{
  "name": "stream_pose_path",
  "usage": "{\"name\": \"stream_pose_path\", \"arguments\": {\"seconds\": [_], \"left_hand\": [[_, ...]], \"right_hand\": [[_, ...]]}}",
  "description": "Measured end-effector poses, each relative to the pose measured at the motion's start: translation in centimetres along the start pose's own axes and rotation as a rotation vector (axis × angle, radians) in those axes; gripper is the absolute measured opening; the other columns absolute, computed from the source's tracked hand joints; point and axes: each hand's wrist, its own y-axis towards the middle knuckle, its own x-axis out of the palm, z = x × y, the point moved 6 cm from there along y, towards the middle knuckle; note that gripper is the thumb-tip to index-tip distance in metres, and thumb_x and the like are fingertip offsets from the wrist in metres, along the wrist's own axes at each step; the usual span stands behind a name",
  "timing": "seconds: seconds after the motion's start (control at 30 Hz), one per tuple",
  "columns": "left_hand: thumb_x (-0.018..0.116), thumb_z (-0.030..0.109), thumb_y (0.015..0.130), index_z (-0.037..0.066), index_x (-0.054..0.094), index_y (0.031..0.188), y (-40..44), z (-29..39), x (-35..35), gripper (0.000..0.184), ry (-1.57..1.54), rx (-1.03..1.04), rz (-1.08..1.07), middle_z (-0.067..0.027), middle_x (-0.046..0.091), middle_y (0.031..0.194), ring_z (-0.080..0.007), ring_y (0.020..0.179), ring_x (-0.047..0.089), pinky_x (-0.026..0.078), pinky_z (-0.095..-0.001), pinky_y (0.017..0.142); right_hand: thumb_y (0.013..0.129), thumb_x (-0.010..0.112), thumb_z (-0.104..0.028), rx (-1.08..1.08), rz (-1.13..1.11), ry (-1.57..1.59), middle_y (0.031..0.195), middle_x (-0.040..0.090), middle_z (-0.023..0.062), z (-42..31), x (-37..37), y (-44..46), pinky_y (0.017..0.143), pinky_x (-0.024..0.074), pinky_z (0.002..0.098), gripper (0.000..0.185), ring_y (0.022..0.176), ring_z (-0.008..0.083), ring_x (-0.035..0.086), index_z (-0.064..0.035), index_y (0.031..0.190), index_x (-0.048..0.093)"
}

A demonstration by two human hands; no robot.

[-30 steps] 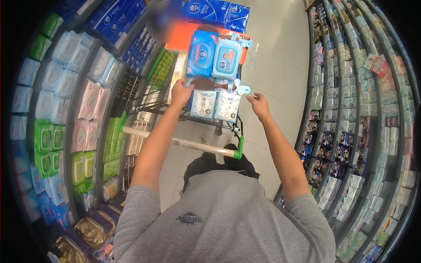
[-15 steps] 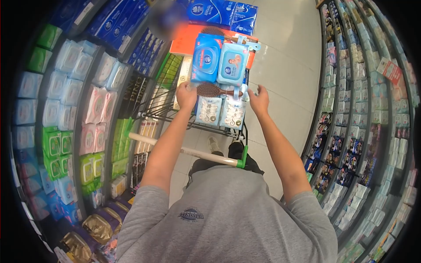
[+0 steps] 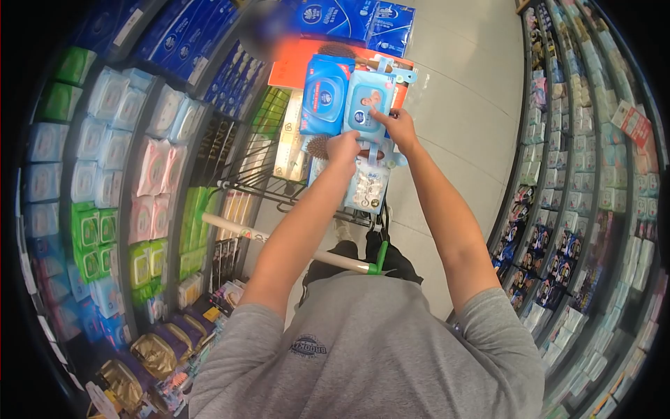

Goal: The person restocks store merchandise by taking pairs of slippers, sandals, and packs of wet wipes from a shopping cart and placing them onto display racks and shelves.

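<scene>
A light blue pack of wet wipes (image 3: pixel 366 101) lies on top of the load in a shopping cart. My right hand (image 3: pixel 398 130) grips its right edge, thumb on the top face. At the near left corner of that pack, my left hand (image 3: pixel 343 147) is closed on its edge. A darker blue wipes pack (image 3: pixel 325 96) sits directly to the left. Just under my left hand is a brown hairbrush (image 3: pixel 318 146), its handle partly hidden. White-and-blue packs (image 3: pixel 368 186) lie nearest me, and a second hairbrush (image 3: pixel 338 51) rests beyond the wipes.
The cart's pale handlebar (image 3: pixel 293 246) with green ends crosses in front of my body. Blue tissue packs (image 3: pixel 331 21) and an orange-red box (image 3: pixel 287 66) fill the cart's far end. Stocked shelves line both sides, with wipes (image 3: pixel 108 150) on the left. Tiled floor (image 3: pixel 457 153) runs alongside.
Both hands have moved onto the light blue wipes pack, the left one going right and the right one forward and inward. The pack has shifted slightly toward me.
</scene>
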Motion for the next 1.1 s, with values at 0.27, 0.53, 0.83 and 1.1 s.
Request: {"name": "stream_pose_path", "arguments": {"seconds": [0.27, 0.53, 0.83, 1.1], "left_hand": [[0.056, 0.007, 0.087, -0.017, 0.047, 0.114, 0.5, -1.0, 0.5, 0.037, -0.163, -0.011, 0.045, -0.0288, 0.046, 0.122, -0.0357, 0.111, 0.051, 0.045, -0.0405, 0.097], [0.048, 0.003, 0.089, -0.017, 0.04, 0.121, -0.3, -0.7, 1.0, 0.039, -0.293, -0.01, -0.091, -0.0318, 0.043, 0.126, -0.0393, 0.116, 0.05, 0.044, -0.043, 0.101], [0.06, 0.011, 0.088, -0.007, 0.045, 0.123, -5.2, 2.5, 0.0, 0.042, -0.071, 0.168, -0.121, -0.0186, 0.059, 0.113, -0.0244, 0.101, 0.061, 0.051, -0.0337, 0.084], [0.082, 0.02, 0.072, -0.002, 0.039, 0.131, -10.9, 1.8, -8.4, 0.077, -0.128, 0.462, -0.186, -0.0136, 0.056, 0.117, -0.0214, 0.106, 0.057, 0.048, -0.032, 0.089]], "right_hand": [[0.068, 0.083, -0.034, 0.123, -0.185, 0.256, 0.099, 0.064, 0.0131, 0.6, 1.0, -0.4, 0.074, 0.0496, 0.0291, 0.061, 0.086, 0.0181, 0.062, 0.0067, 0.107, 0.059], [0.068, 0.083, -0.03, 0.082, -0.241, 0.375, 0.098, 0.065, 0.0158, 1.2, 1.4, 0.4, 0.071, 0.0515, 0.0285, 0.059, 0.081, 0.018, 0.064, 0.0095, 0.105, 0.06], [0.078, 0.076, -0.029, 0.17, -0.147, 0.574, 0.107, 0.063, 0.0133, 1.7, -0.1, -2.1, 0.081, 0.0482, 0.0287, 0.055, 0.091, 0.018, 0.062, 0.0054, 0.116, 0.055], [0.093, 0.058, -0.025, -0.051, -0.408, 0.683, 0.126, 0.053, 0.0108, -5.4, 5.6, -17.3, 0.101, 0.0385, 0.0371, 0.051, 0.116, 0.0207, 0.052, 0.0053, 0.13, 0.043]]}}
